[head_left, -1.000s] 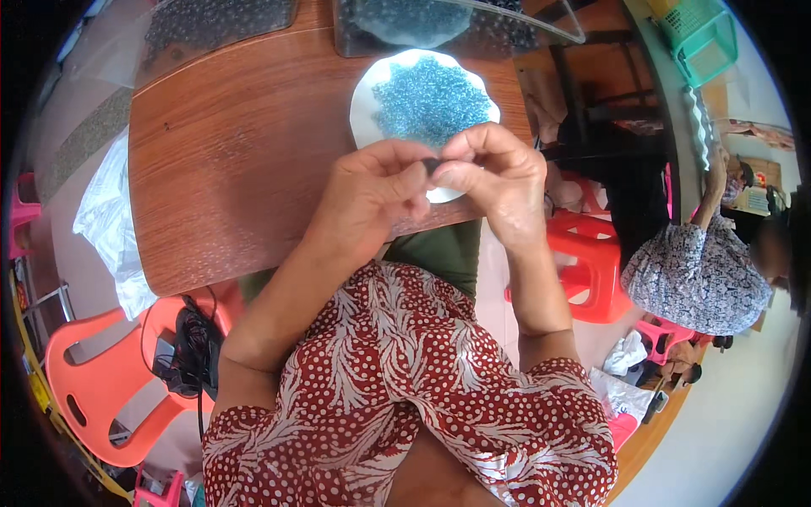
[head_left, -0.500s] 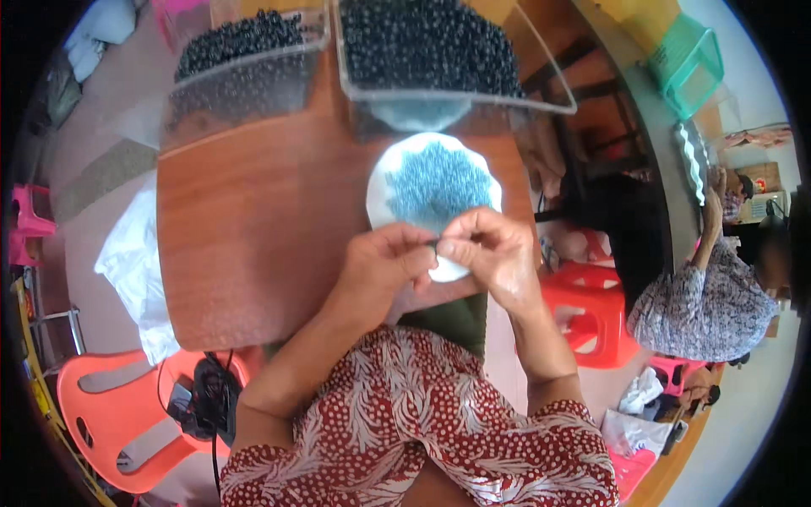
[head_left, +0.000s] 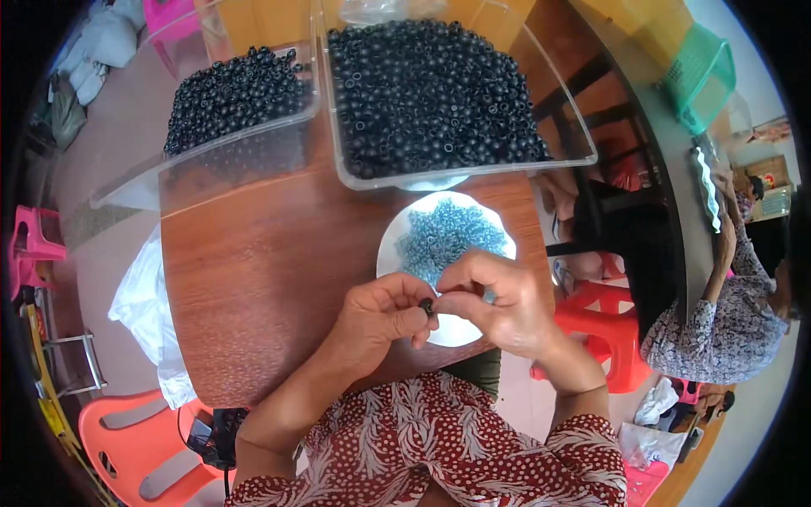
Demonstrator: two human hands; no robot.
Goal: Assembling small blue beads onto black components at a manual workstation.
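Observation:
Between thumb and forefinger, my left hand [head_left: 372,319] pinches a small black ring-shaped piece [head_left: 427,306] with a hollow centre. My right hand [head_left: 511,308] has its thumb and forefinger pressed together right beside that piece; whatever sits in its fingertips is too small to name. Both hands hover over the near part of a white scalloped plate [head_left: 387,255]. Small clear bluish pieces [head_left: 452,232] are heaped on the plate, partly covered by my right hand.
Beyond the plate stands a clear plastic bin [head_left: 372,182] full of black ring-shaped pieces [head_left: 431,93]. Left of it, a second bin holds more black pieces [head_left: 236,97]. An orange chair [head_left: 127,456] stands at lower left, a red stool [head_left: 604,329] at right. Another person [head_left: 718,338] sits at far right.
The view has tilted, so the bins and plate appear lower and more of the bins shows. My right fingers have shifted beside the black piece, which now shows plainly in my left fingertips.

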